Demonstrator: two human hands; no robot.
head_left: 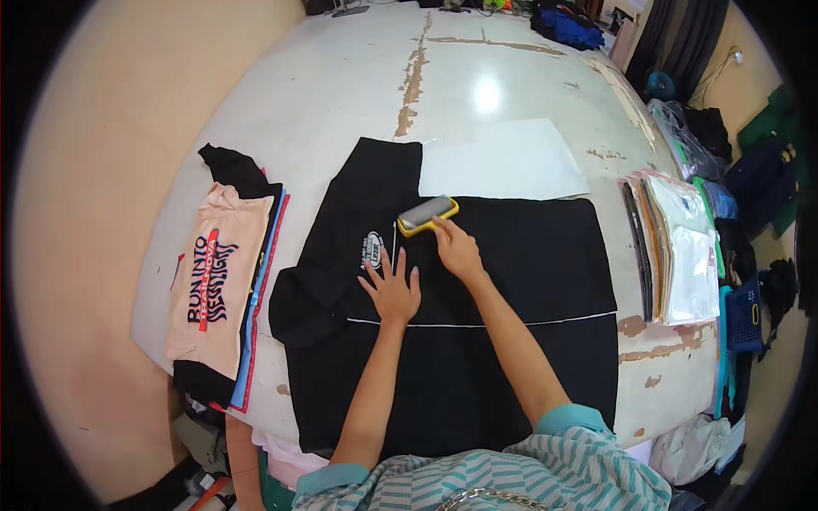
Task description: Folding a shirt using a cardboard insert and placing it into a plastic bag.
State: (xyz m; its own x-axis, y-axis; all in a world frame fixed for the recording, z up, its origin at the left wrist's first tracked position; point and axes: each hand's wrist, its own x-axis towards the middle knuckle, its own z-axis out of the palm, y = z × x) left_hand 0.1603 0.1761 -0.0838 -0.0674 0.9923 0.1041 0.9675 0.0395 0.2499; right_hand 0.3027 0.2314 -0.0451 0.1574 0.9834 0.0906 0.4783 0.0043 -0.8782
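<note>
A black hooded garment (543, 255) with a white zip or piping line lies flat before me, its hood towards the left. My left hand (393, 290) rests on its chest with spread fingers, the fingertips at a white printed logo (372, 249). My right hand (457, 246) grips a yellow-framed lint brush (427, 214) with a grey pad, held at the cloth near the sleeve's base. Whether the pad touches the cloth, I cannot tell.
Folded garments, a peach printed T-shirt (220, 274) on top, lie at the left edge. A white sheet (501, 160) lies beyond the black garment. Plastic-bagged clothes (680, 249) are stacked at the right. The white table (345, 76) has peeling patches; a blue basket (744, 316) stands beside it.
</note>
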